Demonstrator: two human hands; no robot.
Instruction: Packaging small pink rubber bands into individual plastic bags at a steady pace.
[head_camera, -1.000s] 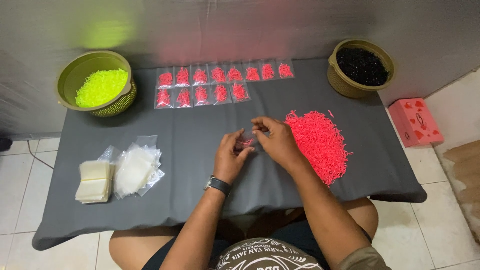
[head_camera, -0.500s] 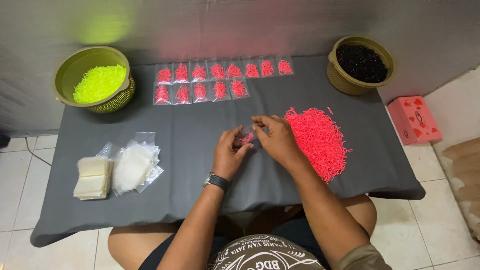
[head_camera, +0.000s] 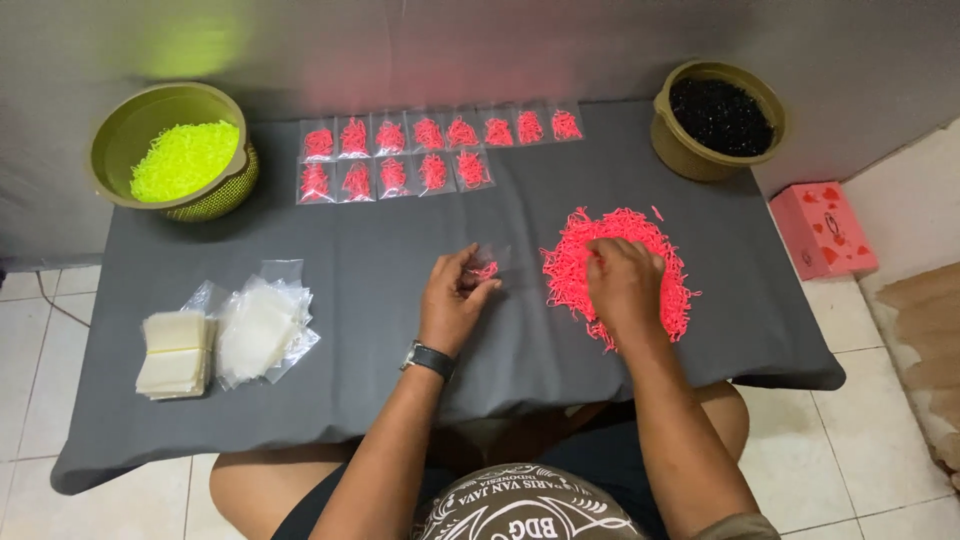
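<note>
Grey table (head_camera: 350, 340): right hand (head_camera: 625, 285) has left the small bag (head_camera: 487, 268), now spread on pink pile (head_camera: 570, 265); left hand (head_camera: 452, 300) pinches it.

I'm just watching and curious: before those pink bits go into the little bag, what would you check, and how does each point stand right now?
1. Small clear bag held in left hand: ok.
2. Bag mouth open: cannot tell.
3. Right hand on the pink pile: ok.
4. Pieces pinched between its fingers: cannot tell.
5. Free cloth beside the filled bags in the second row: ok.
6. Spare empty bags within view on the table: ok.
</note>
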